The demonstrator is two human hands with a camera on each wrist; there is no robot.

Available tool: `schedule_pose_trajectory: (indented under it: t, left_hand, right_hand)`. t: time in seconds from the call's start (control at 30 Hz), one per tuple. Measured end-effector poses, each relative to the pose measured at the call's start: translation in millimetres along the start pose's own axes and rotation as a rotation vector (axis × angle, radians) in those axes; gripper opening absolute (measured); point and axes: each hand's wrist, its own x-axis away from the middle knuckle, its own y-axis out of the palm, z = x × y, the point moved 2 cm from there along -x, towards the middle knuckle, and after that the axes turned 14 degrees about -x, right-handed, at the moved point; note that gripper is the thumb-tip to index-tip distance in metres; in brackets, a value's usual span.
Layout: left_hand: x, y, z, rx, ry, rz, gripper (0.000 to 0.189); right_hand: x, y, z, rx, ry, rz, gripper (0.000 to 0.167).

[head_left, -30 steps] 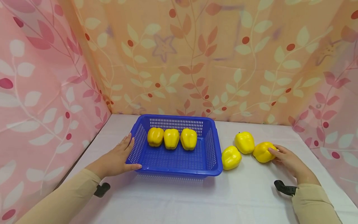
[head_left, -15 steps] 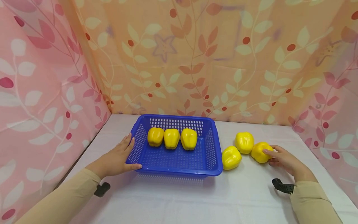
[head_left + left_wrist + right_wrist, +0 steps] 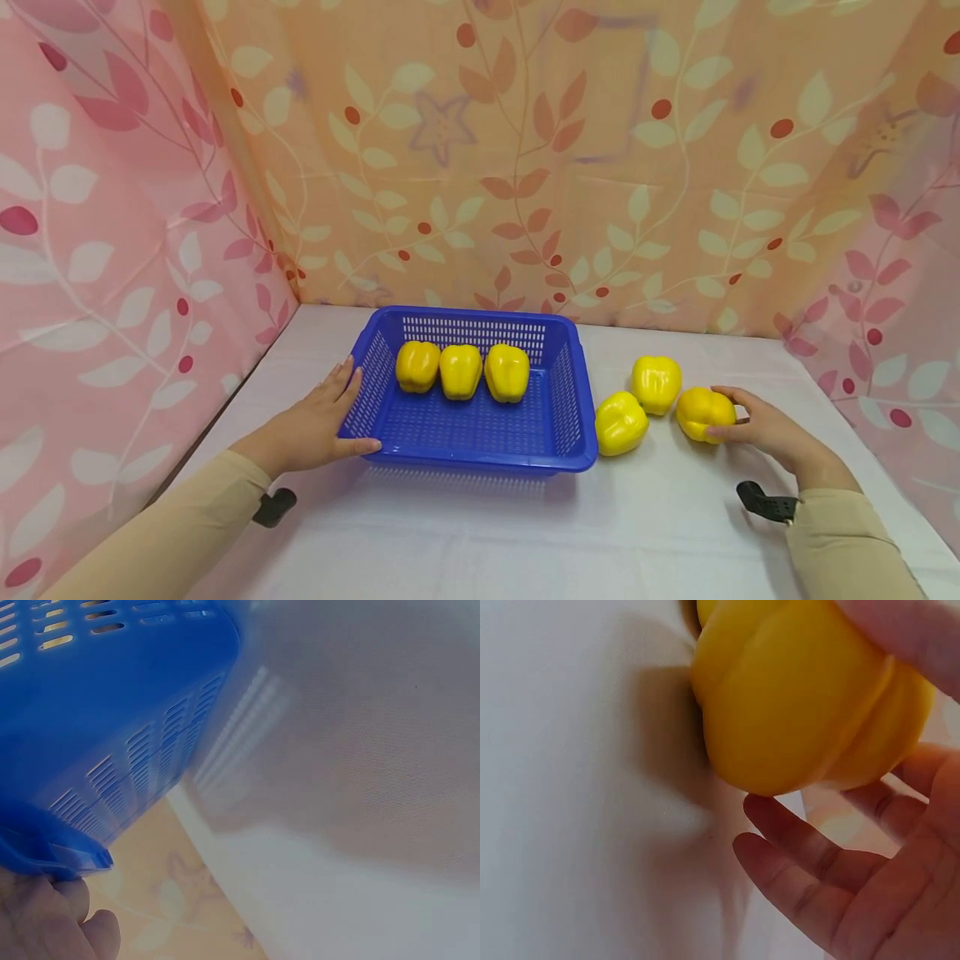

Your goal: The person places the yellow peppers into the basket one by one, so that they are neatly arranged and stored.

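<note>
Three yellow bell peppers (image 3: 461,372) sit in a row inside a blue plastic basket (image 3: 480,460), towards its back. My left hand (image 3: 311,427) rests on the basket's left rim with fingers extended and the thumb on the near corner. The left wrist view shows fingertips (image 3: 56,922) by the rim. To the right of the basket, my right hand (image 3: 776,429) holds a yellow bell pepper (image 3: 703,414) on the table between thumb and fingers. In the right wrist view, the thumb and some fingers touch this pepper (image 3: 795,697), while other fingers spread below it.
Two more yellow bell peppers, one by the basket's right side (image 3: 621,423) and one behind it (image 3: 656,385), lie on the white-covered table (image 3: 480,542). A floral curtain (image 3: 525,167) stands behind the table, with pink cloth (image 3: 112,250) along the left.
The pepper at my right hand has shifted slightly and turned, and the thumb now lies lower on its near side. The back pepper has nudged slightly. My left hand and the basket have stayed put.
</note>
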Motion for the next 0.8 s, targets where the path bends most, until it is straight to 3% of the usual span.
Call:
schedule_pose_trajectory:
  t: [0.17, 0.5, 0.8]
  left_hand:
    - [0.3, -1.2, 0.2, -0.002, -0.002, 0.0, 0.113]
    - [0.2, -0.4, 0.1, 0.007, -0.004, -0.011, 0.113]
    - [0.6, -1.3, 0.6, 0.007, -0.004, 0.0, 0.111]
  right_hand:
    - [3.6, 2, 0, 0.037, -0.072, -0.018, 0.092]
    - [8.2, 4, 7, 0.003, -0.032, -0.043, 0.095]
    - [8.1, 2, 11, -0.031, -0.037, -0.046, 0.086]
